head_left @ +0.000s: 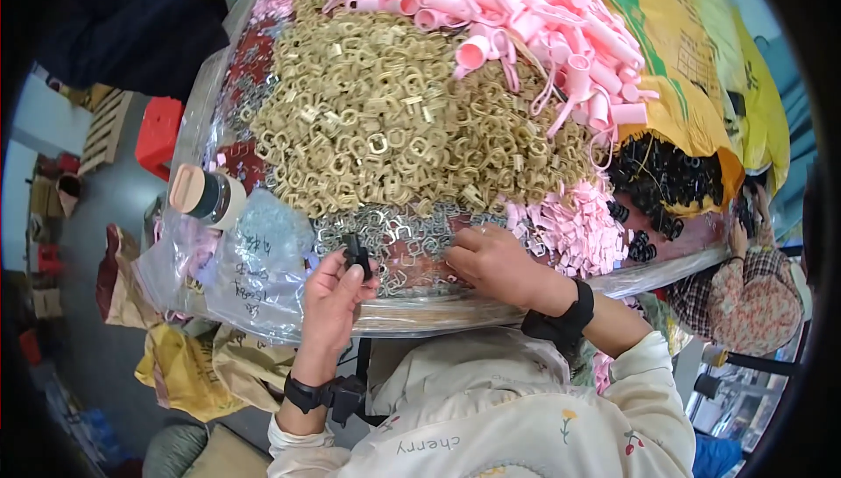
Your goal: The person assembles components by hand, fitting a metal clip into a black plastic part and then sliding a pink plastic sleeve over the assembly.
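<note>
A small black plastic part (356, 254) is pinched between the thumb and fingers of my left hand (331, 292), just above the table's near edge. My right hand (492, 261) rests with curled fingers at the scattered silver metal clips (399, 237); its fingertips are hidden, so what they hold, if anything, cannot be made out. Beyond both hands spreads a large heap of beige plastic rings and buckles (368, 119). Small pink pieces (583, 228) lie in a pile to the right of my right hand.
Pink tubes with straps (526, 5) are heaped at the back. A yellow sack (679, 75) spills black parts (661, 171) at the right. A bottle (210, 198) and a clear plastic bag (254, 259) lie left. Other people (131, 22) sit at the far left and right.
</note>
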`<state>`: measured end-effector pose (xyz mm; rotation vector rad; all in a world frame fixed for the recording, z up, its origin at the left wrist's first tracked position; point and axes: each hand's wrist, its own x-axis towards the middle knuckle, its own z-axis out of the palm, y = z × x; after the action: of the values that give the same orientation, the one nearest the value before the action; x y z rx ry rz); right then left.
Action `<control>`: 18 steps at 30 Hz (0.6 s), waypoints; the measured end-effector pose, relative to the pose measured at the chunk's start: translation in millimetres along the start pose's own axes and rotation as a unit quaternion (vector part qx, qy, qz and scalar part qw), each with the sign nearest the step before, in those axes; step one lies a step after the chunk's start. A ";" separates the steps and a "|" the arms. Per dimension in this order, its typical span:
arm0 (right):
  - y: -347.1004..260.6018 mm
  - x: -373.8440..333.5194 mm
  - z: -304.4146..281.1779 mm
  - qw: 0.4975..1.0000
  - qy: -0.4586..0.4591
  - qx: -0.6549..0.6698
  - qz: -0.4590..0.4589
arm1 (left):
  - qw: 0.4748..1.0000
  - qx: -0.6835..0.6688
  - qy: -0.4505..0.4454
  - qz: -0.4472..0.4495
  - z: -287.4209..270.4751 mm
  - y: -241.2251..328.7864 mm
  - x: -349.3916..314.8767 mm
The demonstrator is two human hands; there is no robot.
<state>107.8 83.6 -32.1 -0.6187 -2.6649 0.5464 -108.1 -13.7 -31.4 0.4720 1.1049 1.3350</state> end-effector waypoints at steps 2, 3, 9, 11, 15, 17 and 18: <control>-4.9 6.7 10.5 0.996 -0.036 -0.078 -0.002 | 1.000 -0.013 -0.008 -0.002 -4.2 -2.6 -2.2; -5.8 8.9 14.4 0.992 -0.052 -0.118 -0.003 | 1.000 -0.018 -0.012 -0.003 -5.2 -4.2 -3.0; -1.7 12.6 23.7 0.990 -0.082 -0.115 0.022 | 1.000 -0.010 -0.028 0.000 -1.5 -16.7 -2.8; -2.2 14.6 22.6 0.990 -0.077 -0.111 0.025 | 0.999 0.011 -0.031 0.005 2.6 -19.6 -2.2; -4.0 14.1 5.2 0.986 -0.033 0.146 0.077 | 0.998 0.011 -0.053 0.008 17.3 -25.2 -2.6; -8.6 11.6 -2.6 0.949 -0.054 0.271 0.149 | 0.997 0.036 -0.063 0.008 23.5 -27.7 -0.5; -11.1 10.0 -6.3 0.891 -0.075 0.391 0.219 | 0.995 0.061 -0.073 0.006 26.7 -28.4 0.7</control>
<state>98.1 81.0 -19.3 -0.9247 -2.1151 1.7275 -70.8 -11.7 -42.7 0.6566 1.0666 1.2274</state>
